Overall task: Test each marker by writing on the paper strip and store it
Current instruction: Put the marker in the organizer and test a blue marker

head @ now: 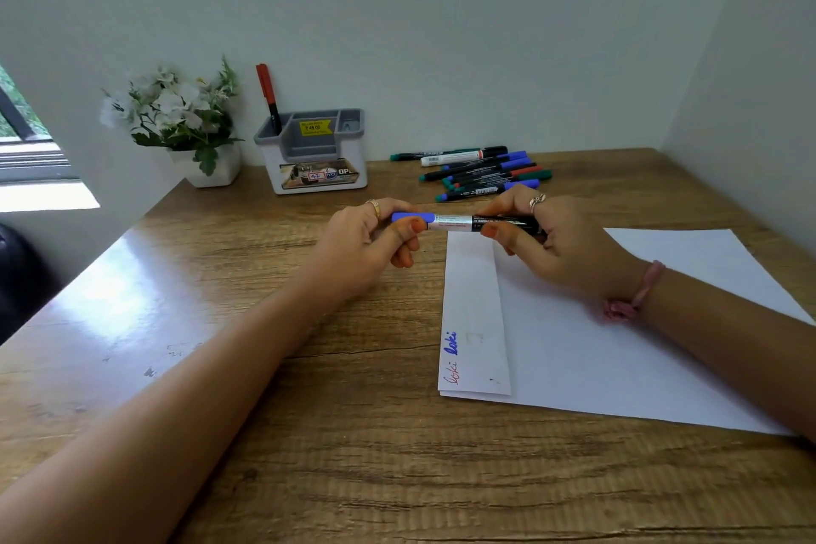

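The grey-and-white desk organiser stands against the back wall of the wooden table, and it holds one marker, the red-capped one, upright in its left rear compartment; the other compartments show only a yellow price sticker. Left of the organiser sits a white pot of pale flowers. In front of the organiser and lifted off the table, a blue-capped marker lies level between both hands: the left hand pinches the blue cap between thumb and forefinger, other fingers curled beneath, while the right hand grips the dark barrel, thumb on the near side. Each hand wears one ring; the right wrist carries a pink band. Right of the organiser, a loose pile of markers lies on the table, roughly eight, with blue, green, red and black caps; the exact count cannot be told. Nearer than the organiser and to its right lies a white sheet, and on its left edge the paper strip, bearing two written words, one red and one blue.
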The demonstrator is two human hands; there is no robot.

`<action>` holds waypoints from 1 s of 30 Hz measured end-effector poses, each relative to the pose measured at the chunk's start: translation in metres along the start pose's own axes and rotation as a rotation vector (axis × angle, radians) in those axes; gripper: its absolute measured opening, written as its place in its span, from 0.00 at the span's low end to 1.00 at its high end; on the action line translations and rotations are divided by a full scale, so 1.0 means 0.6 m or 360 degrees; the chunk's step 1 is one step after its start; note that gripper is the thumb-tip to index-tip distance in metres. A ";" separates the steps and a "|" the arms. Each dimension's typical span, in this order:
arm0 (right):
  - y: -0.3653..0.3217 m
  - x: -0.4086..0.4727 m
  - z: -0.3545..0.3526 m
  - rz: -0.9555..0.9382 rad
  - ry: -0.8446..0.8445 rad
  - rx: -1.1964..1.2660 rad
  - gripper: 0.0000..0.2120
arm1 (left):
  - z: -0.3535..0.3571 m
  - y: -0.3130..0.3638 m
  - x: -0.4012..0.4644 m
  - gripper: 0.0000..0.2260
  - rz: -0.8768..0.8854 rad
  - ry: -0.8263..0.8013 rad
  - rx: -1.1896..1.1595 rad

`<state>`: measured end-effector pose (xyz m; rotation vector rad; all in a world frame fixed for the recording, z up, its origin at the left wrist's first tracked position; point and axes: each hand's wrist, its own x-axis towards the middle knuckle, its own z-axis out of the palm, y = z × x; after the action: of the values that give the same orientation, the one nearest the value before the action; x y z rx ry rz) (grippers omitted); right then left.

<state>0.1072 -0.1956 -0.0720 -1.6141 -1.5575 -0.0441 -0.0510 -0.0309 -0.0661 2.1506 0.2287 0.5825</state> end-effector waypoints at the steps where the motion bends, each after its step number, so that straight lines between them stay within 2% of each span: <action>1: 0.000 0.000 0.001 -0.0010 0.0004 -0.0030 0.09 | 0.000 0.001 0.000 0.04 0.0009 0.0000 0.0010; 8: -0.010 0.002 0.001 -0.0045 -0.0104 -0.0130 0.11 | -0.001 0.003 -0.004 0.05 0.0064 0.0044 0.0042; 12: -0.017 0.006 -0.002 0.0202 -0.0182 0.0047 0.23 | 0.002 0.003 -0.005 0.05 0.0101 0.0059 0.0060; 14: -0.018 0.007 -0.004 0.0248 -0.0216 0.0101 0.22 | 0.002 0.002 -0.005 0.05 0.0115 0.0062 0.0058; 17: -0.014 0.006 -0.002 0.0306 -0.0235 0.0179 0.11 | 0.000 0.004 -0.002 0.06 0.0094 0.0003 0.0065; 22: -0.016 0.013 0.014 0.0340 -0.0196 0.0411 0.11 | -0.016 0.026 -0.002 0.08 0.0075 0.0111 -0.0326; 27: -0.021 0.015 0.026 0.0367 -0.0102 0.0350 0.09 | 0.005 0.029 -0.005 0.16 -0.0316 0.0471 -0.1368; 30: -0.022 0.013 0.027 0.0350 -0.0152 0.0236 0.13 | 0.017 0.033 -0.003 0.17 -0.0403 0.0507 -0.1646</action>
<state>0.0898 -0.1823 -0.0705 -1.6786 -1.4097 0.2647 -0.0485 -0.0506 -0.0561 1.0130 0.2842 0.6888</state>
